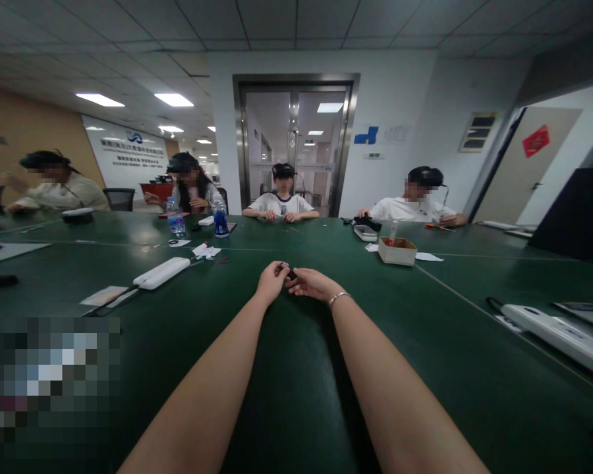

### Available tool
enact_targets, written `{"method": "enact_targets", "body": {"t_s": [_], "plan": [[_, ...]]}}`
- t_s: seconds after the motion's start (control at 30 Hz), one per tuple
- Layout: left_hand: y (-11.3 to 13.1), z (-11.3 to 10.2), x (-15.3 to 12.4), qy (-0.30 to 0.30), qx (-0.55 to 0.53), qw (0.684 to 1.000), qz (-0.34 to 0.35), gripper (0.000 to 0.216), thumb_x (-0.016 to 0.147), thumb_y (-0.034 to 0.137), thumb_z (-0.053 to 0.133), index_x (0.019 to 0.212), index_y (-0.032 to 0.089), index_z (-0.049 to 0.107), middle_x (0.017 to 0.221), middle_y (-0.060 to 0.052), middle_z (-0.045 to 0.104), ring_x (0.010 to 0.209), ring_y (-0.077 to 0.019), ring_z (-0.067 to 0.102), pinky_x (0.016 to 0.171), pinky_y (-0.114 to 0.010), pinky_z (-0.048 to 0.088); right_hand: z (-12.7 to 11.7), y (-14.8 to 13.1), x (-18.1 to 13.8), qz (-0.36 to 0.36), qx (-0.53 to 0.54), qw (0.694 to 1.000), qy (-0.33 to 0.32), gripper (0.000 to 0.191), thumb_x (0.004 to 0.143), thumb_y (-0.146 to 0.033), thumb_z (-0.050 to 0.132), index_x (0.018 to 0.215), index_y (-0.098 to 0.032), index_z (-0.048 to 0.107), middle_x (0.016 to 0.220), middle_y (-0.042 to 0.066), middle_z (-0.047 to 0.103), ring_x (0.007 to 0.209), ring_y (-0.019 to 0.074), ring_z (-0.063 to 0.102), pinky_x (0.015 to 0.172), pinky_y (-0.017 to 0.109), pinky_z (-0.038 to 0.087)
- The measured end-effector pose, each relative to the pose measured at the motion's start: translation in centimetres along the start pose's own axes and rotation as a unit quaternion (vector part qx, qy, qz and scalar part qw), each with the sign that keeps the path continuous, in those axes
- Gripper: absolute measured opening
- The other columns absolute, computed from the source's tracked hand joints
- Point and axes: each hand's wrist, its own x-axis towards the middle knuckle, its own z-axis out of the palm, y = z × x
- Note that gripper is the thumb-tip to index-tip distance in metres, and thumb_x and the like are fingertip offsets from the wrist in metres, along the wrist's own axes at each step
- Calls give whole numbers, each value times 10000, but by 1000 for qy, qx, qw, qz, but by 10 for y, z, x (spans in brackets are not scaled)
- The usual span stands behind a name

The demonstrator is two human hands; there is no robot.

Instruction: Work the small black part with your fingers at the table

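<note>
Above the green table [296,368], my left hand [271,283] and my right hand [315,284] almost meet at the fingertips, both arms stretched forward. Between them is a small dark object [291,274], too small to name. The fingers of my right hand are closed on it. My left hand is pinched at its fingertips, around something small with a pale glint that I cannot make out. A silver bracelet circles my right wrist.
Left of my hands lie a white power strip [164,272], paper scraps [206,251] and two bottles [221,220]. To the right are a small box [398,253] and another white power strip [556,332]. Several people sit around the table's far side.
</note>
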Motion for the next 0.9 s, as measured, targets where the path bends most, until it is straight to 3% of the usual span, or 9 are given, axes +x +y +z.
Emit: {"method": "enact_targets", "body": {"t_s": [0.13, 0.23, 0.37, 0.67, 0.9], "plan": [[-1, -2, -1, -40, -62, 996, -40, 140, 774, 180, 547, 902, 125, 561, 804, -40, 596, 602, -108, 602, 573, -229, 472, 2, 11, 5, -62, 55, 997, 5, 91, 904, -173, 473, 910, -99, 527, 665, 58, 614, 515, 92, 598, 512, 171, 509], [2, -4, -5, -66, -41, 996, -39, 176, 737, 177, 594, 906, 128, 590, 846, -55, 612, 648, -116, 606, 569, -216, 458, -4, 14, 1, -84, 72, 993, 33, 53, 877, -86, 485, 882, -86, 538, 640, 57, 610, 506, 85, 597, 502, 150, 502], [2, -7, -7, -75, -4, 997, -21, 206, 689, 180, 641, 889, 134, 623, 820, -54, 630, 673, -116, 584, 630, -234, 465, -8, 17, -3, -103, 92, 986, 93, 145, 815, -16, 542, 923, -113, 532, 622, 29, 606, 499, 88, 600, 482, 148, 501], [-2, -9, -5, -81, -31, 995, -55, 196, 700, 239, 638, 851, 120, 601, 705, -38, 615, 652, -131, 589, 585, -237, 432, -8, 16, -5, -107, 142, 980, 92, 75, 859, -75, 499, 879, -130, 547, 704, 38, 625, 535, 107, 626, 513, 192, 534], [3, -11, -6, -77, -46, 994, -68, 190, 706, 246, 647, 831, 108, 610, 687, -42, 627, 634, -128, 594, 570, -229, 435, -9, 17, -4, -110, 149, 979, 89, 123, 809, -49, 562, 911, -117, 553, 771, 67, 641, 627, 149, 661, 589, 229, 556]]}}
